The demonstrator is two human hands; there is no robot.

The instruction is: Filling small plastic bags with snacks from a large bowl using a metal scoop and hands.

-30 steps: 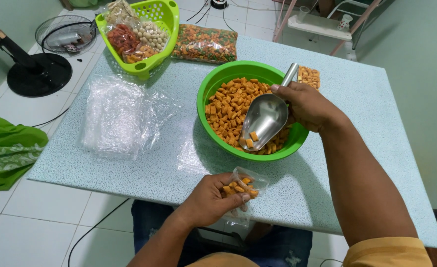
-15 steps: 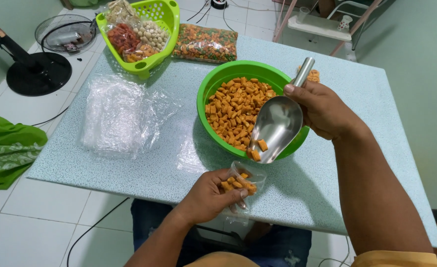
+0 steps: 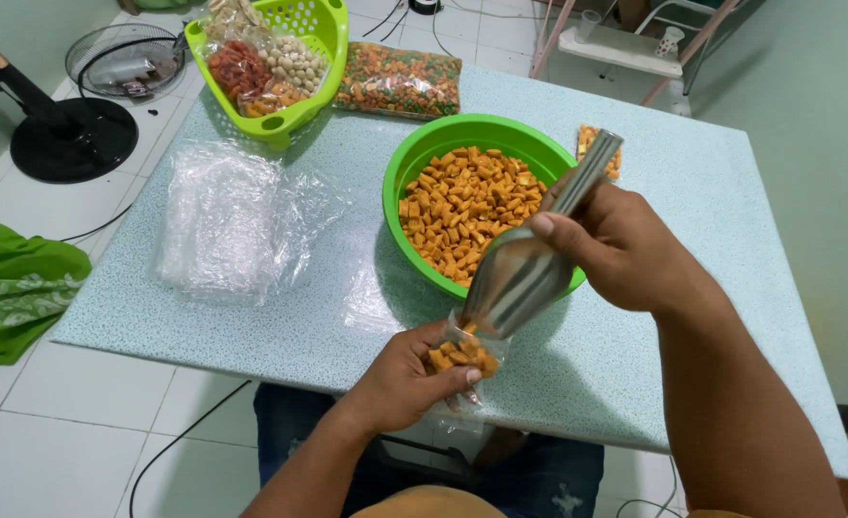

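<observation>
The pale speckled surface carries a round green bowl of orange snack pieces near its middle. To one side lies a heap of clear plastic bags. At the far edge stand a lime basket of packets and, beside it, a flat packet of mixed snacks.

Basket cropped at the far edge; small packet half hidden behind the scoop; bag mostly covered by the left grip.
</observation>
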